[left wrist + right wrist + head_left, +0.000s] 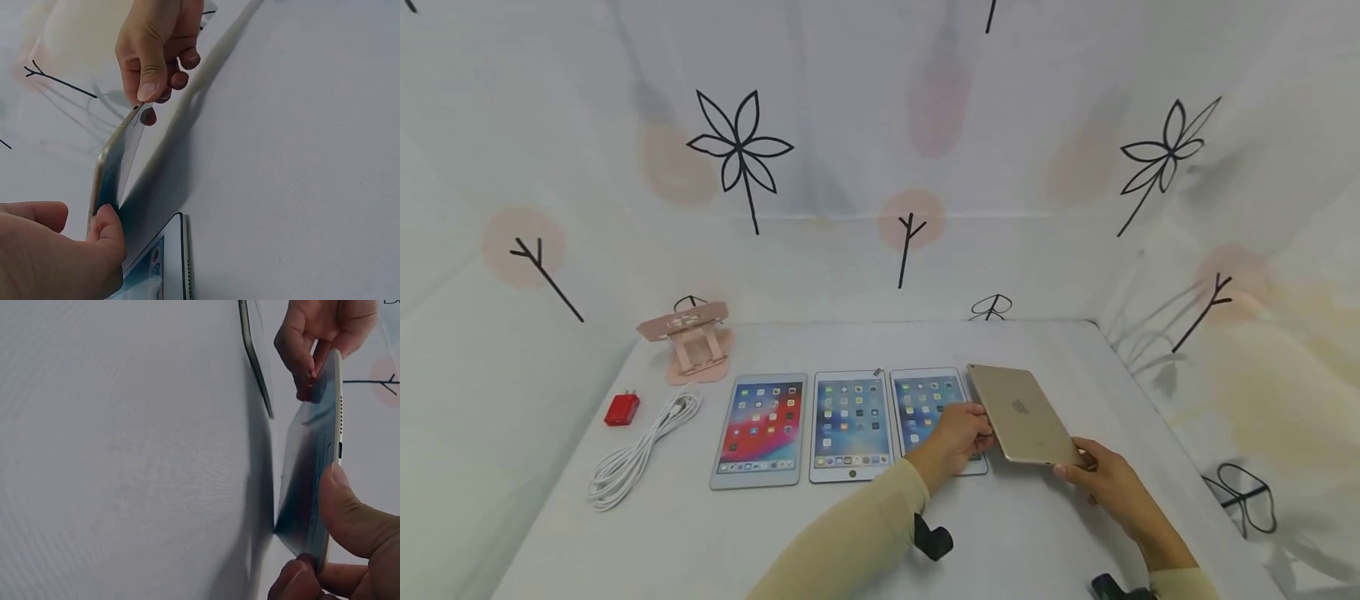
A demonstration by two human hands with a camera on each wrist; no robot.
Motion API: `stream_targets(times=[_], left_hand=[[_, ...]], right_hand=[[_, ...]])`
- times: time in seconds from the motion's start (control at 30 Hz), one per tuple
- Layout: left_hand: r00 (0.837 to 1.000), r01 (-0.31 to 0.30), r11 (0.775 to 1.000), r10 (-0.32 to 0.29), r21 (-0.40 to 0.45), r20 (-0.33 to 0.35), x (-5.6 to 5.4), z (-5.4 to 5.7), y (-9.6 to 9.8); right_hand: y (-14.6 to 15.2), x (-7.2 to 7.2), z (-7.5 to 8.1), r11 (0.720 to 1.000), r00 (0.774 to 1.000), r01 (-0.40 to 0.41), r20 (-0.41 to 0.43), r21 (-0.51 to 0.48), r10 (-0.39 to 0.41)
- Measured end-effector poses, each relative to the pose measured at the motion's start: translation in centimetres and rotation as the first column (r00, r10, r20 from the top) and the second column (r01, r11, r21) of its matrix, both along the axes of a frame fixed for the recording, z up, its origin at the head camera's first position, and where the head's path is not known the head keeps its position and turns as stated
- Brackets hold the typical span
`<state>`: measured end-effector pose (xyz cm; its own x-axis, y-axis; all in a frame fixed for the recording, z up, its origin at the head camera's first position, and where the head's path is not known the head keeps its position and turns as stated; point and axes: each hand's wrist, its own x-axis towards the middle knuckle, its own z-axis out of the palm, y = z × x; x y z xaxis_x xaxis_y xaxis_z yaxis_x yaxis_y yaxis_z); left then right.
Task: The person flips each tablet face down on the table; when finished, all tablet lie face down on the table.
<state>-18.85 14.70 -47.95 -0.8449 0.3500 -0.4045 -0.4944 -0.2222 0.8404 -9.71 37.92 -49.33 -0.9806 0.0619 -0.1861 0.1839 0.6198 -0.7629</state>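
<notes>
By the fingers of the left hand (953,437), the nine-o'clock edge of a thin, gold, metallic-backed rectangular tablet (1021,412) is pinched; by those of the right hand (1108,479), its five-o'clock corner is clamped; the tablet is held tilted between both, screen side downward, over the white surface (1000,533); a turning or placing step is judged to be in hand, and an even, two-handed tilt seems called for next; towards nine o'clock, three white-framed rectangular tablets (852,425) are laid screen-up in a row.
</notes>
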Motion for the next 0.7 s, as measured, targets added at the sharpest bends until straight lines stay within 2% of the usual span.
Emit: stream_targets(times=[0.2,0.43,0.6,0.7], left_hand=[[0.999,-0.012,1.000,0.012,-0.001,0.040,0.1,-0.2,0.3],[0.998,-0.023,1.000,0.023,-0.001,0.057,0.1,-0.2,0.4],[0.997,0.000,1.000,0.002,-0.026,0.076,0.1,-0.2,0.1],[0.997,0.033,0.999,-0.032,-0.012,0.065,0.2,-0.3,-0.1]], right_hand=[[0.3,-0.3,0.1,0.995,0.999,0.012,0.044,0.103,-0.017],[0.9,-1.0,-0.2,0.959,0.999,-0.010,0.048,0.285,-0.003],[1.0,-1.3,-0.4,0.940,0.998,-0.026,0.058,0.339,0.007],[1.0,-1.4,-0.3,0.928,0.998,-0.034,0.053,0.370,0.015]])
